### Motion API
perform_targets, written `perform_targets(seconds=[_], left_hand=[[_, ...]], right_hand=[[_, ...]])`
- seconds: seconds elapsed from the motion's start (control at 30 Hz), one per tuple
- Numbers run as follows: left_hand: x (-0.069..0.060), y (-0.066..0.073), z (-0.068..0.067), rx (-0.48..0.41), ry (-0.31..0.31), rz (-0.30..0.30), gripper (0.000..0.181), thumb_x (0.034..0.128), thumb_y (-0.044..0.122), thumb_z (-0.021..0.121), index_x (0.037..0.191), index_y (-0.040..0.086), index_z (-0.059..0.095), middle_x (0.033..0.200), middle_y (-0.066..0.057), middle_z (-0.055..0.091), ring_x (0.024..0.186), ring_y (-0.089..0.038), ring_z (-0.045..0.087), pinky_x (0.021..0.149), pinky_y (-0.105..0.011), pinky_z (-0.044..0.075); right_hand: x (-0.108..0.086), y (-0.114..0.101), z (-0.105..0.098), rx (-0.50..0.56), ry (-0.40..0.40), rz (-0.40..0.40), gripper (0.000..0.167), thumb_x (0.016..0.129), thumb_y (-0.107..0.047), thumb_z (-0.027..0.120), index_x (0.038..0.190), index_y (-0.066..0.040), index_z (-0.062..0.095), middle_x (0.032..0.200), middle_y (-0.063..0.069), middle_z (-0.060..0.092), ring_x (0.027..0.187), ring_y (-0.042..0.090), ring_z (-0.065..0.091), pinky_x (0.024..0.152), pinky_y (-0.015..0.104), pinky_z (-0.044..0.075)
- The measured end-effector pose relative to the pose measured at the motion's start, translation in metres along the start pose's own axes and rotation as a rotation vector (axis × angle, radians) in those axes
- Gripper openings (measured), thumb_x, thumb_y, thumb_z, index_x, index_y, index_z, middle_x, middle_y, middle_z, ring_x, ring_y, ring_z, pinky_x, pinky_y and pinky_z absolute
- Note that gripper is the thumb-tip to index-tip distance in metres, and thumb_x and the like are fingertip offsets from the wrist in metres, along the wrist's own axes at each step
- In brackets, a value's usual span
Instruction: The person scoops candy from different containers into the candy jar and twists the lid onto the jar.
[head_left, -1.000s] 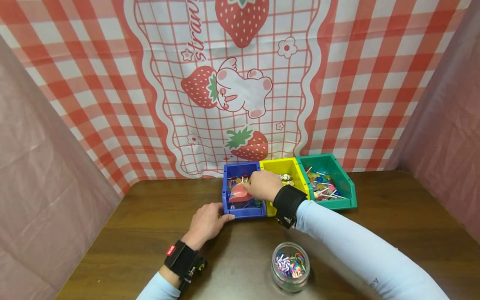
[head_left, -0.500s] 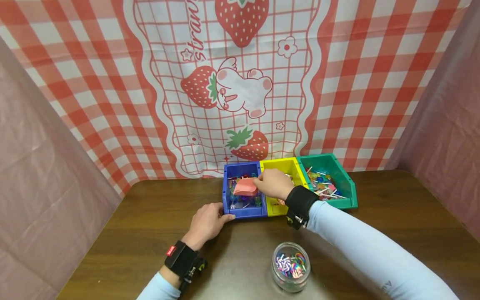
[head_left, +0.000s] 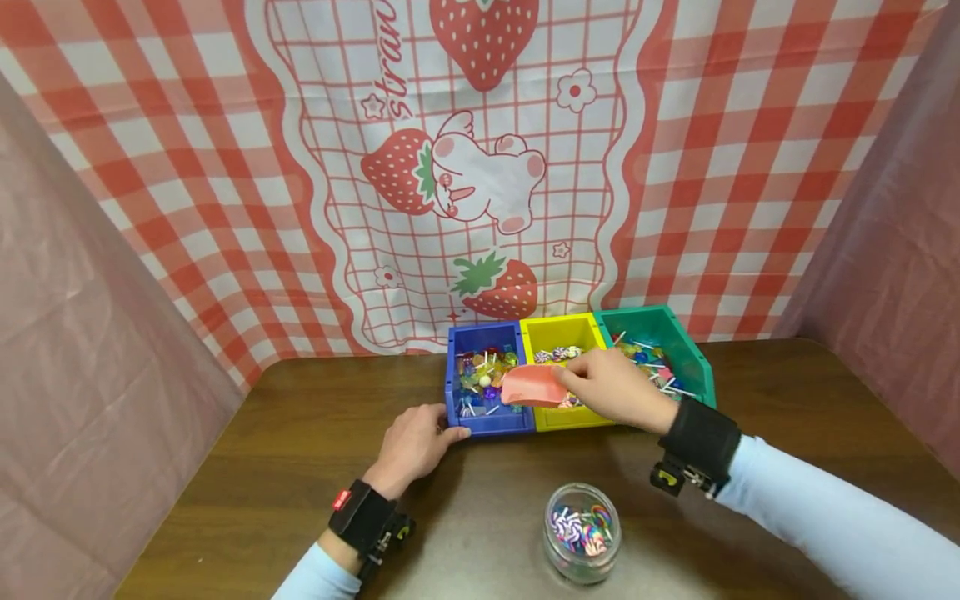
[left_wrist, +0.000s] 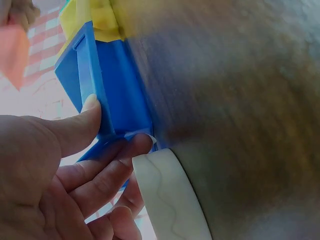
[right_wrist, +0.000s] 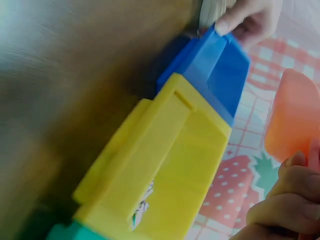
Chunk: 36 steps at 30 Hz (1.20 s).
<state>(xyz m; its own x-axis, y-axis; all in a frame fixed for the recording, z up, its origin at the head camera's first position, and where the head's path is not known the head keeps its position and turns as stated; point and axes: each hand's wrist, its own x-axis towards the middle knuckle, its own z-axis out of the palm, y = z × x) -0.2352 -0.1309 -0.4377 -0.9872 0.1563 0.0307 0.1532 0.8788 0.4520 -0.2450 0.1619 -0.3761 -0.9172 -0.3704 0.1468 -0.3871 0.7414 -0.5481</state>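
Note:
A pink scoop (head_left: 534,386) is pinched by its handle in my right hand (head_left: 617,390), held over the yellow bin (head_left: 558,332) and the right edge of the blue bin (head_left: 491,427). The right wrist view shows the scoop (right_wrist: 292,115) above my curled fingers; its contents cannot be seen. My left hand (head_left: 411,446) grips the front left corner of the blue bin, and in the left wrist view the thumb of that hand (left_wrist: 55,170) presses the rim of the blue bin (left_wrist: 92,75) with fingers beneath. Small lollipops and candies lie in the bins.
A green bin (head_left: 693,371) with candies joins the yellow one on the right. Nearer on the wooden table (head_left: 300,467) stands a glass jar (head_left: 582,562) holding swirled lollipops. A checked strawberry cloth (head_left: 480,167) hangs behind.
My right hand has moved right with the scoop, from over the blue bin to partly over the yellow one. The scoop has come up from the blue bin's candies. My left hand has stayed put.

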Motion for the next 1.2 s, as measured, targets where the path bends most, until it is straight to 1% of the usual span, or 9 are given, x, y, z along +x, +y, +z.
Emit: perform_targets(seconds=[0.1,0.3,0.4,0.47,0.57,0.73,0.9,1.07,1.2], left_hand=[[-0.001,-0.003,-0.002,0.004,-0.006,-0.003,0.037,0.0902,0.042,0.073,0.108,0.009,0.073,0.081,0.001,0.062,0.072,-0.018,0.052,0.066,-0.036,0.046],[0.000,-0.006,-0.005,0.004,-0.032,0.022,0.038,0.0893,0.040,0.074,0.109,0.008,0.074,0.084,0.000,0.065,0.075,-0.017,0.054,0.068,-0.037,0.048],[0.002,-0.007,-0.007,0.010,-0.040,0.040,0.032,0.0882,0.042,0.075,0.096,0.010,0.074,0.076,0.002,0.060,0.069,-0.016,0.051,0.062,-0.034,0.043],[0.003,-0.008,-0.008,0.010,-0.042,0.044,0.030,0.0873,0.042,0.076,0.088,0.013,0.072,0.071,0.003,0.058,0.065,-0.016,0.050,0.058,-0.032,0.040],[0.004,-0.008,-0.009,0.013,-0.046,0.041,0.031,0.0863,0.044,0.076,0.079,0.015,0.067,0.068,0.003,0.056,0.062,-0.015,0.049,0.055,-0.031,0.037],[0.004,-0.008,-0.006,-0.022,-0.044,0.021,0.033,0.0845,0.045,0.078,0.075,0.016,0.065,0.066,0.004,0.055,0.060,-0.015,0.048,0.054,-0.030,0.036],[0.004,-0.006,-0.005,-0.063,-0.041,0.008,0.035,0.0828,0.045,0.079,0.070,0.017,0.063,0.062,0.004,0.054,0.058,-0.014,0.047,0.053,-0.030,0.035],[0.005,-0.007,-0.006,-0.062,-0.037,0.016,0.035,0.0823,0.043,0.080,0.067,0.017,0.063,0.061,0.004,0.054,0.057,-0.014,0.047,0.053,-0.030,0.035],[0.006,-0.006,-0.007,-0.061,-0.041,0.021,0.034,0.0827,0.043,0.080,0.068,0.017,0.063,0.061,0.004,0.054,0.057,-0.014,0.047,0.053,-0.029,0.035]], right_hand=[[-0.026,0.003,-0.010,0.009,-0.022,-0.020,0.043,0.100,-0.037,0.059,0.063,-0.016,0.060,0.053,-0.005,0.037,0.048,0.016,0.041,0.049,0.026,0.028],[-0.082,0.011,-0.028,-0.009,-0.067,-0.109,0.043,0.098,-0.045,0.060,0.060,-0.026,0.055,0.053,-0.016,0.033,0.045,0.004,0.034,0.046,0.020,0.024],[-0.101,0.011,-0.033,-0.010,-0.088,-0.139,0.039,0.097,-0.044,0.062,0.063,-0.029,0.053,0.055,-0.019,0.034,0.047,0.000,0.033,0.046,0.019,0.026],[-0.110,0.010,-0.034,-0.043,-0.090,-0.166,0.036,0.096,-0.044,0.064,0.065,-0.031,0.052,0.056,-0.021,0.035,0.048,-0.002,0.034,0.046,0.018,0.027],[-0.118,0.008,-0.033,-0.102,-0.098,-0.204,0.034,0.094,-0.042,0.067,0.067,-0.034,0.049,0.057,-0.023,0.033,0.049,-0.004,0.033,0.047,0.016,0.025],[-0.128,0.004,-0.034,-0.199,-0.072,-0.287,0.035,0.091,-0.034,0.073,0.070,-0.036,0.045,0.060,-0.023,0.026,0.053,-0.005,0.030,0.048,0.017,0.025],[-0.137,0.003,-0.033,-0.274,-0.010,-0.366,0.033,0.089,-0.035,0.076,0.075,-0.037,0.046,0.066,-0.025,0.033,0.057,-0.005,0.033,0.051,0.018,0.031],[-0.141,0.001,-0.036,-0.312,0.038,-0.381,0.033,0.086,-0.032,0.079,0.078,-0.037,0.048,0.070,-0.025,0.036,0.059,-0.006,0.034,0.052,0.018,0.031],[-0.134,-0.001,-0.041,-0.314,0.093,-0.359,0.029,0.089,-0.026,0.077,0.081,-0.037,0.051,0.073,-0.024,0.036,0.060,-0.006,0.034,0.053,0.018,0.032]])
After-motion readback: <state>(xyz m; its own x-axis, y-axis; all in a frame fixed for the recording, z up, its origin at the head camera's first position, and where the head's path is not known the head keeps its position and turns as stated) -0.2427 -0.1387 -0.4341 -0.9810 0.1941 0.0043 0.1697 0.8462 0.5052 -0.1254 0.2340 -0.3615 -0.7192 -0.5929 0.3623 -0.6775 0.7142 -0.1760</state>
